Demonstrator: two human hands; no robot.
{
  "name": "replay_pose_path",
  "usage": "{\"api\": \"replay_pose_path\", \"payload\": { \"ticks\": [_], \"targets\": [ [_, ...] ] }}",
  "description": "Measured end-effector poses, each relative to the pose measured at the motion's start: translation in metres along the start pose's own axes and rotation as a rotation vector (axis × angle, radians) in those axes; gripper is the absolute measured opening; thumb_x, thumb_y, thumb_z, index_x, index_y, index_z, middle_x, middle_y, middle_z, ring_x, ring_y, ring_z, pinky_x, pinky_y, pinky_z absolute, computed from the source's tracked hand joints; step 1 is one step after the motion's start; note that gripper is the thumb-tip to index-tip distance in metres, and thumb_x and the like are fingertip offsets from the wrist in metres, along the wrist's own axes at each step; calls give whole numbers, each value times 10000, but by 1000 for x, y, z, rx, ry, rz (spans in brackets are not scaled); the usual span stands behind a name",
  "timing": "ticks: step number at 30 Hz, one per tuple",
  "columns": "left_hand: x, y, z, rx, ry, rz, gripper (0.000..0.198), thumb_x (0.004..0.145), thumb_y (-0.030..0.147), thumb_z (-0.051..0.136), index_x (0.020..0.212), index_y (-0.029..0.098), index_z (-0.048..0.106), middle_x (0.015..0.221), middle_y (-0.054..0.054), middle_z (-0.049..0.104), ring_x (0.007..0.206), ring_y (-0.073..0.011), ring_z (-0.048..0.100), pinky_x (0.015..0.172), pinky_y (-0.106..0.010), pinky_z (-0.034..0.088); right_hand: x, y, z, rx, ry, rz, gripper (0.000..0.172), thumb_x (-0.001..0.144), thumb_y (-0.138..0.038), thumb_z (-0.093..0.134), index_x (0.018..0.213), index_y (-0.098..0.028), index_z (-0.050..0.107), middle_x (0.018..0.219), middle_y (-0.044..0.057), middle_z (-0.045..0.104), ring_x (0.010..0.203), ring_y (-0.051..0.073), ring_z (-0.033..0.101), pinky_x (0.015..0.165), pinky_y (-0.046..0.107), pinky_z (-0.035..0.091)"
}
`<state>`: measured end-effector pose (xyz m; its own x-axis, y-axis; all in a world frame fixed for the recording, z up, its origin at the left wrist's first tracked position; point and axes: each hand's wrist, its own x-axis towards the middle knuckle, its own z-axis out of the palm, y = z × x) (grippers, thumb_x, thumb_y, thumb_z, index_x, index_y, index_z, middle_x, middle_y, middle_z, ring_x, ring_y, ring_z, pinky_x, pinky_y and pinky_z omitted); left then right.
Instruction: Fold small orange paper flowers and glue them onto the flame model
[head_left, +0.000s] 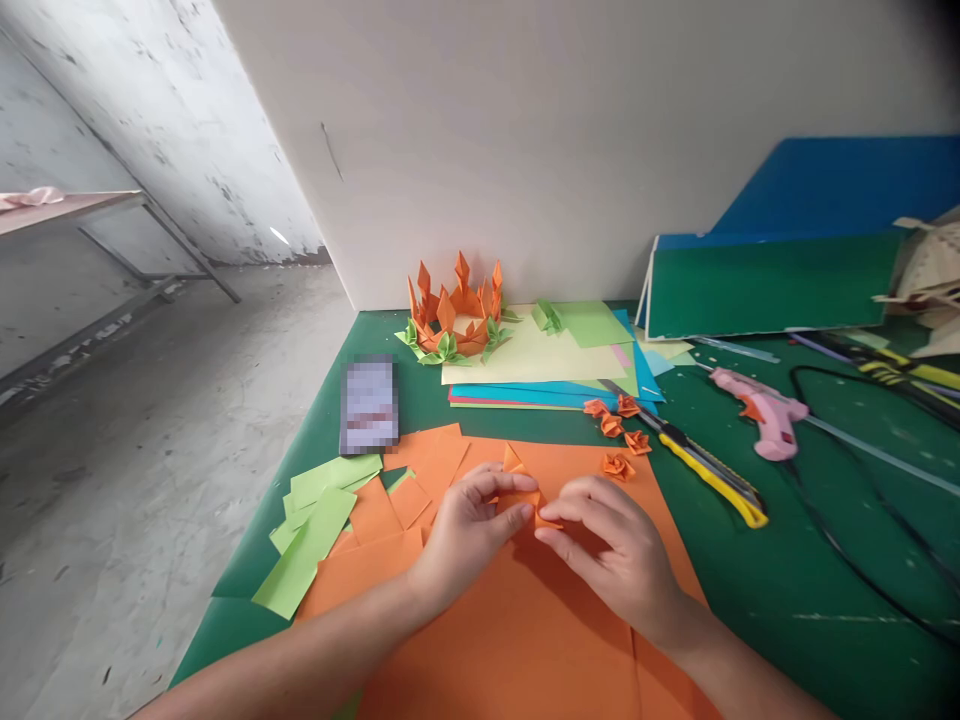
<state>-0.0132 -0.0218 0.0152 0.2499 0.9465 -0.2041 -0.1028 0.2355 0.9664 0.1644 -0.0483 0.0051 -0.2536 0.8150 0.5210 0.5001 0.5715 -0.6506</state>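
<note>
Pinching a small orange fold between thumb and fingers, the person's left hand is holding it just below the centre of the frame, above a big orange sheet. Just beside it, the right hand is keeping a narrow gap between thumb and index finger, with a corner of the paper showing there; whether those tips are actually gripping, I cannot tell from where I'm standing. To my eye, they are working through a creasing or tucking step, by hand alone. The next move, I'm guessing, is calling for a steady left pinch and a light right fingertip, so the small corner is not tearing or springing open.

Right of centre, a few roses are lying near a yellow cutter; a crown is standing at upper centre. As for writing, I'm finding none I can read: the phone, left of centre, is showing only a blurred screen, and the pink gun, at right, is carrying no legible brand.
</note>
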Motion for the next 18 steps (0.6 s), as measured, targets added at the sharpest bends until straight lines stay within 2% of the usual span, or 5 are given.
{"api": "replay_pose_path", "payload": {
  "ticks": [6, 12, 18],
  "targets": [
    [-1, 0, 1, 18, -7, 21, 173, 729, 337, 761, 830, 197, 765, 897, -58, 570, 997, -215, 534, 756, -273, 477, -1, -2, 1, 28, -1, 3, 99, 869, -136, 632, 918, -221, 628, 791, 13, 569, 755, 140, 570, 665, 265, 468],
    [-3, 2, 1, 65, -9, 11, 179, 757, 348, 727, 857, 205, 766, 941, -94, 625, 1227, -290, 441, 814, -296, 486, 0, -2, 1, 66, 11, 65, 72, 883, -152, 610, 885, -222, 626, 810, 15, 574, 762, 141, 580, 669, 265, 472],
    [-4, -1, 0, 79, -28, 7, 205, 749, 299, 722, 938, 227, 754, 1111, -107, 595, 1312, -315, 369, 807, -306, 503, 3, -2, 0, 75, 24, 93, 71, 888, -174, 610, 863, -230, 644, 778, 11, 560, 734, 144, 573, 647, 266, 471]
  ]
}}
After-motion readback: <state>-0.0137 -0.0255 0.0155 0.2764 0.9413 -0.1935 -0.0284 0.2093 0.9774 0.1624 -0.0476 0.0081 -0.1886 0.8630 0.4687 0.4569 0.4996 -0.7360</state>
